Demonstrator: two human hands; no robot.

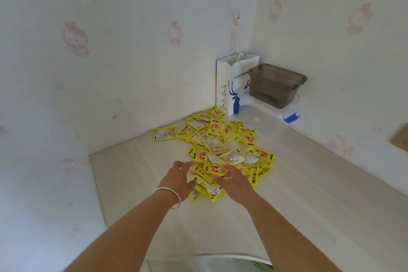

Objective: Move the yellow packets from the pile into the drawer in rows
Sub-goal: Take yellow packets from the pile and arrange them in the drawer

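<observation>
Both forearms reach forward from bottom of view. Left hand (177,178), silver bangle (170,197) on wrist, fingers spread loose over near edge of the pile of yellow packets (217,150). Right hand (235,180) fingers relaxed, resting on packets at near edge. Pile lies on white table (136,174) toward the corner. Paper bag (234,86) and grey bin (276,85) stand behind pile.

The scene was bright and evenly lit by soft, diffuse light, with only faint shadows. The pale walls (110,73) looked washed out, their pink prints faded. Wide-angle distortion bent the edges, and the whole picture was slightly soft, the fingertips (185,164) blurred.
</observation>
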